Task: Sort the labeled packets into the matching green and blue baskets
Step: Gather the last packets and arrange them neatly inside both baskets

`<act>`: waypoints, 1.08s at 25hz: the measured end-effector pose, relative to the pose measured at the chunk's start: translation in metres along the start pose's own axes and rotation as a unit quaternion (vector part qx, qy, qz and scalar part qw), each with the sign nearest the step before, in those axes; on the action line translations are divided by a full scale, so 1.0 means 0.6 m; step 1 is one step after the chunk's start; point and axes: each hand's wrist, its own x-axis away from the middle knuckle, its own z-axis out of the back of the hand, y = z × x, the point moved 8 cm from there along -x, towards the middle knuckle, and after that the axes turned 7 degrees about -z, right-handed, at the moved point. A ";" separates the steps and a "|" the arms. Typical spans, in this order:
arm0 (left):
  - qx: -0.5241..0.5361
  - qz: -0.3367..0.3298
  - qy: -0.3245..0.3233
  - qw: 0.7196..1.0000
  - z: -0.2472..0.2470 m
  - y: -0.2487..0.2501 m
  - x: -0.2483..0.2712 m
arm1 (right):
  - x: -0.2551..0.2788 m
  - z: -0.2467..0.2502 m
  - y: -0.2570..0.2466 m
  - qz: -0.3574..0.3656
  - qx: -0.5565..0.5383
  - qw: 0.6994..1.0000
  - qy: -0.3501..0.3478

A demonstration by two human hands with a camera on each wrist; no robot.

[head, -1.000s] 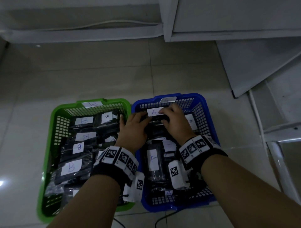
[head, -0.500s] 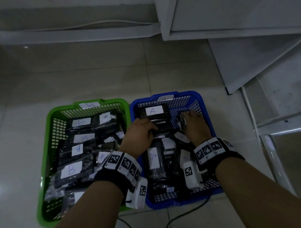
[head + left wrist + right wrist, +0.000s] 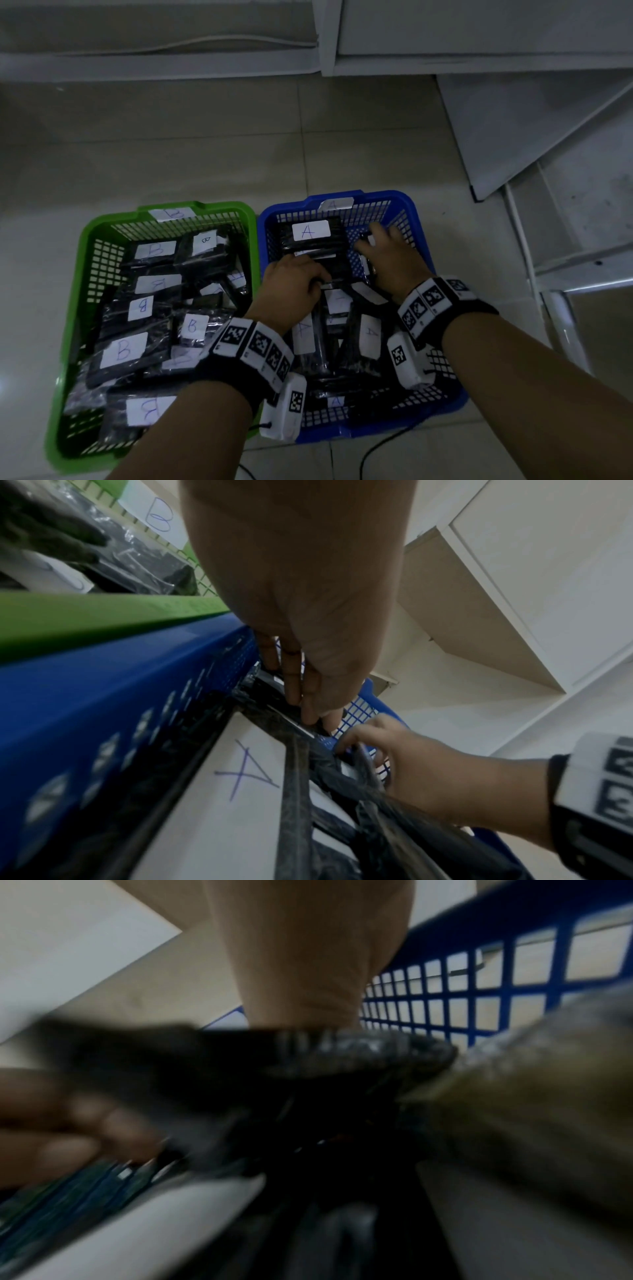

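A green basket (image 3: 85, 246) on the left holds several black packets with white B labels (image 3: 123, 349). Beside it, a blue basket (image 3: 407, 202) holds black packets labelled A (image 3: 310, 231). Both hands are inside the blue basket. My left hand (image 3: 320, 281) pinches the edge of a black packet (image 3: 274, 718) in the middle of the pile. My right hand (image 3: 368, 241) grips another black packet (image 3: 342, 764) standing by the basket's right wall. The right wrist view is blurred and shows dark plastic under the palm.
The baskets stand side by side on a pale tiled floor (image 3: 171, 154). White furniture (image 3: 479, 34) runs along the back. A white panel (image 3: 531, 137) leans at the right. A dark cable (image 3: 376, 448) lies on the floor in front of the blue basket.
Both hands left the far A packet. My right hand moved to the right side of the blue basket and took hold of a packet there. My left hand drew back to the middle.
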 end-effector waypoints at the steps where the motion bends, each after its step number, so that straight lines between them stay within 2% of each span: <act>1: 0.001 0.002 0.003 1.000 0.000 0.000 0.001 | -0.003 0.008 0.003 -0.002 -0.016 1.000 0.017; 4: 0.004 0.005 0.000 1.000 0.001 0.000 0.001 | -0.003 0.009 0.015 -0.004 -0.066 0.998 0.021; 8: 0.008 0.010 0.000 1.000 0.003 -0.001 0.001 | 0.011 -0.023 0.013 0.009 -0.019 0.999 -0.035; 13: -0.002 0.015 -0.011 1.000 -0.002 -0.005 -0.003 | -0.001 0.000 0.006 -0.005 -0.025 1.000 0.017; 17: -0.004 0.010 -0.021 1.000 -0.010 -0.008 -0.007 | 0.025 0.026 0.007 -0.024 -0.158 0.986 0.053; 18: -0.009 0.012 -0.033 0.999 -0.014 -0.008 -0.008 | 0.041 0.035 0.010 -0.041 -0.200 0.978 0.042; 19: -0.013 0.014 -0.047 0.999 -0.019 -0.009 -0.010 | 0.056 0.033 0.008 -0.056 -0.212 0.976 -0.005; 21: -0.022 0.021 -0.071 0.997 -0.027 -0.007 -0.013 | 0.089 0.015 -0.002 -0.061 -0.171 0.976 -0.119; 22: -0.027 0.028 -0.080 0.996 -0.031 -0.007 -0.012 | 0.098 0.009 -0.003 -0.064 -0.169 0.974 -0.139; 25: -0.036 0.049 -0.096 0.994 -0.034 -0.005 -0.008 | 0.093 0.035 0.020 -0.119 -0.299 0.943 -0.081; 27: -0.031 0.048 -0.099 0.993 -0.035 -0.001 -0.003 | 0.073 0.071 0.040 -0.144 -0.322 0.936 0.025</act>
